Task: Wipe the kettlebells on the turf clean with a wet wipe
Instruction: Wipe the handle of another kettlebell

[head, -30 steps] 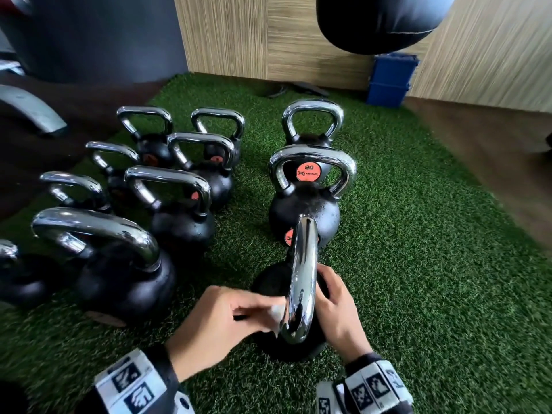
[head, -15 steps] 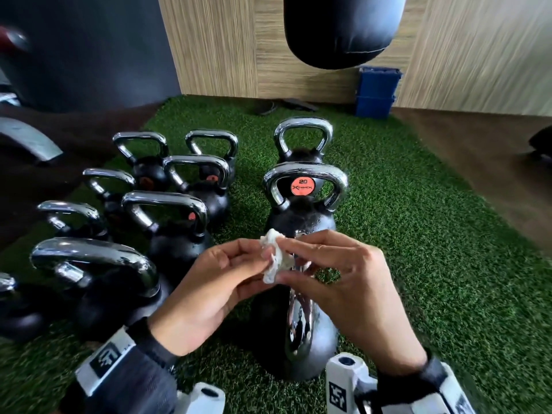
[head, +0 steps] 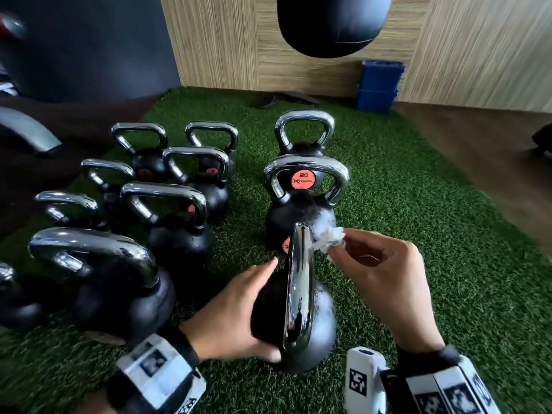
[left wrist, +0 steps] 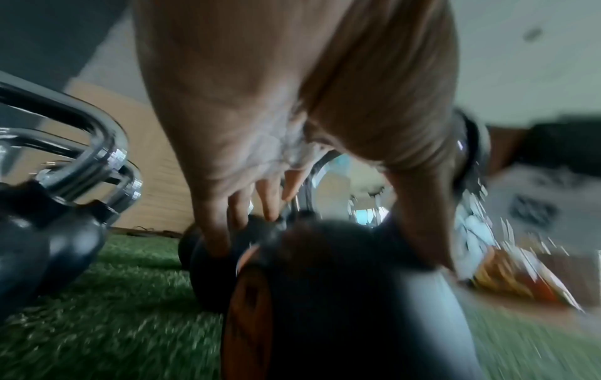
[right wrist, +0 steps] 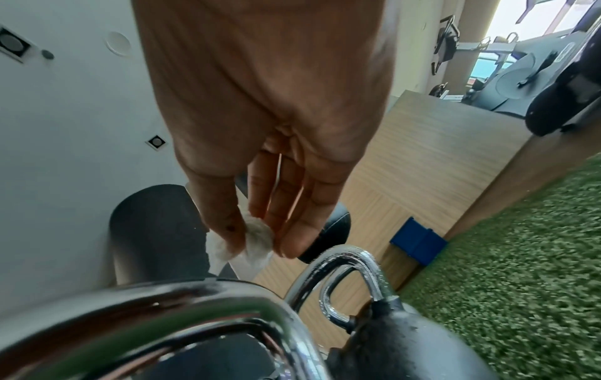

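The nearest black kettlebell with a chrome handle stands on the green turf, its handle edge-on to me. My left hand lies flat against the bell's left side, fingers straight, thumb under its near edge; the left wrist view shows the fingers spread over the black ball. My right hand pinches a crumpled white wet wipe between thumb and fingertips, just right of the handle's top. In the right wrist view the wipe hangs above the chrome handle.
Two more kettlebells stand in line behind the near one, the second marked 20. Several others crowd the turf to the left. A black punching bag hangs ahead, a blue bin sits by the wooden wall, brown floor lies right.
Both hands held the wipe together above the handle half a second ago. Now the left hand has dropped onto the bell's left side and the right hand alone carries the wipe, moved right.
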The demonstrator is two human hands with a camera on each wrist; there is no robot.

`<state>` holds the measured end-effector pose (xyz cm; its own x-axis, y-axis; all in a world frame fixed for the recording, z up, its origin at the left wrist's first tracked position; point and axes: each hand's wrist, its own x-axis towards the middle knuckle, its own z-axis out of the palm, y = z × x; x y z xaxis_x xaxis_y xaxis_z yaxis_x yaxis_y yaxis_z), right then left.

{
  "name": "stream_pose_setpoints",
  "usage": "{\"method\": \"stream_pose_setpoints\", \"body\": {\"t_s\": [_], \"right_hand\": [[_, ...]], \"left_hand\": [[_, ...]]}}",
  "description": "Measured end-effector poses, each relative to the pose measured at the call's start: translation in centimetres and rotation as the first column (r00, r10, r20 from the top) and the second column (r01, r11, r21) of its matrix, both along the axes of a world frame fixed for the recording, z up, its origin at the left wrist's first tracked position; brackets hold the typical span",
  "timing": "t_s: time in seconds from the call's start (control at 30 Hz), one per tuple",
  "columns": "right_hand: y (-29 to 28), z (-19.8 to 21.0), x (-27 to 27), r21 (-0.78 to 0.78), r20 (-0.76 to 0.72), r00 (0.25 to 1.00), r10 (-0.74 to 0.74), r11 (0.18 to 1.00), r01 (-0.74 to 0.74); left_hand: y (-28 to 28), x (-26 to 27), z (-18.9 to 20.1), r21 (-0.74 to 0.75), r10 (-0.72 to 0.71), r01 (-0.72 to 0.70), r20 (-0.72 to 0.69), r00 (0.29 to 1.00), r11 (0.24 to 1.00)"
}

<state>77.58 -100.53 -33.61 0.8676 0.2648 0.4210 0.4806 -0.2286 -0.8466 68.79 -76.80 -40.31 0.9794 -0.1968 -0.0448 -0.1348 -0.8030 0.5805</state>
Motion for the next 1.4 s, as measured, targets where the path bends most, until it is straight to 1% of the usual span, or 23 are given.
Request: {"method": "stream_pose_setpoints", "body": {"t_s": [0.03, 0.07, 0.13, 0.17, 0.23, 0.3, 0.33, 0.4, 0.43, 0.5, 0.57, 0.63, 0.7, 0.8, 0.87, 0.93, 1.0, 1.07, 1.13, 1.2, 1.23, 1.33, 1.4], "right_hand": [[-0.1, -0.6, 0.4, 0.013, -0.016, 1.0, -0.011, 1.0, 0.011], [-0.2, -1.3, 0.8, 0.014, -0.021, 1.0, -0.018, 1.0, 0.019], [-0.2, -2.9, 1.6, -0.024, -0.057, 0.998, -0.033, 0.999, 0.032], [-0.1, -3.8, 2.0, -0.018, -0.1, 0.994, -0.037, 0.999, 0.035], [0.1, -6.1, 2.8, -0.01, -0.175, 0.984, -0.043, 0.999, 0.042], [0.7, -7.9, 3.5, -0.025, -0.221, 0.972, -0.075, 0.997, 0.071], [0.9, -8.6, 3.7, -0.008, -0.236, 0.968, -0.085, 0.996, 0.085], [1.3, -9.4, 4.1, 0.04, -0.248, 0.965, -0.083, 0.995, 0.095], [1.6, -9.6, 4.2, 0.039, -0.23, 0.971, -0.072, 0.996, 0.083], [2.0, -9.9, 4.2, 0.008, -0.216, 0.975, -0.046, 0.999, 0.049], [2.4, -10.7, 4.2, -0.021, -0.227, 0.972, -0.053, 0.999, 0.05], [2.9, -11.6, 4.3, -0.075, -0.196, 0.976, -0.093, 0.994, 0.08], [3.4, -12.1, 4.4, -0.022, -0.209, 0.97, -0.124, 0.992, 0.122], [4.2, -11.9, 4.6, -0.024, -0.197, 0.968, -0.153, 0.988, 0.151], [4.1, -11.1, 4.9, -0.04, -0.133, 0.976, -0.172, 0.985, 0.168], [3.7, -10.0, 4.8, -0.084, 0.016, 0.978, -0.209, 0.974, 0.21], [3.5, -9.2, 4.5, -0.086, 0.09, 0.968, -0.236, 0.966, 0.243], [3.4, -9.6, 4.5, -0.058, 0.085, 0.971, -0.222, 0.972, 0.228], [3.6, -9.4, 4.7, -0.12, 0.05, 0.979, -0.199, 0.972, 0.204], [3.6, -7.9, 4.6, -0.157, 0.033, 0.981, -0.189, 0.969, 0.192], [3.5, -7.1, 4.3, -0.14, 0.068, 0.98, -0.186, 0.971, 0.194], [3.3, -4.8, 2.2, -0.1, 0.324, 0.92, -0.22, 0.959, 0.265], [3.3, -3.7, 0.6, -0.093, 0.41, 0.891, -0.195, 0.963, 0.254]], "left_hand": [[-1.0, 0.1, -1.3, 0.057, -0.044, 0.044, -0.002, 0.999, 0.997], [-2.2, 0.2, -2.2, 0.051, -0.047, 0.045, 0.037, 0.998, 0.998], [-4.0, 0.6, -3.5, -0.081, 0.033, -0.018, 0.184, 0.982, 0.997], [-4.5, 0.8, -3.9, -0.115, 0.067, -0.037, 0.264, 0.962, 0.993], [-4.6, 1.0, -4.5, -0.067, 0.069, -0.047, 0.382, 0.922, 0.997], [-4.1, 1.4, -4.6, -0.014, 0.044, -0.042, 0.376, 0.926, 0.999], [-3.7, 1.5, -4.2, -0.058, 0.033, -0.013, 0.345, 0.938, 0.998], [-2.5, 1.9, -3.0, -0.256, -0.032, 0.107, 0.277, 0.96, 0.961], [-1.7, 2.2, -2.4, -0.291, -0.084, 0.161, 0.258, 0.962, 0.943], [-0.3, 2.8, -1.5, -0.249, -0.156, 0.21, 0.221, 0.963, 0.946], [0.2, 3.1, -1.4, -0.21, -0.164, 0.201, 0.182, 0.969, 0.957], [0.0, 2.9, -1.6, -0.198, -0.16, 0.2, 0.2, 0.967, 0.96], [-0.3, 2.6, -1.8, -0.2, -0.15, 0.202, 0.248, 0.957, 0.959], [-0.5, 2.4, -1.8, -0.245, -0.108, 0.174, 0.261, 0.959, 0.954], [-0.5, 2.2, -1.7, -0.243, -0.084, 0.151, 0.265, 0.961, 0.958], [-0.6, 2.0, -1.7, -0.26, -0.071, 0.139, 0.256, 0.964, 0.956], [-0.5, 1.8, -1.9, -0.303, -0.064, 0.141, 0.251, 0.966, 0.943], [-0.5, 1.7, -1.9, -0.312, -0.06, 0.131, 0.226, 0.972, 0.941], [-0.4, 1.6, -1.9, -0.319, -0.054, 0.122, 0.213, 0.976, 0.94], [-0.4, 1.6, -2.0, -0.313, -0.047, 0.119, 0.229, 0.972, 0.942], [-0.5, 1.5, -2.0, -0.313, -0.044, 0.117, 0.23, 0.972, 0.943], [-0.5, 1.7, -2.2, -0.351, -0.032, 0.105, 0.209, 0.977, 0.93], [-0.5, 1.8, -2.4, -0.365, -0.019, 0.088, 0.189, 0.982, 0.927]]}}
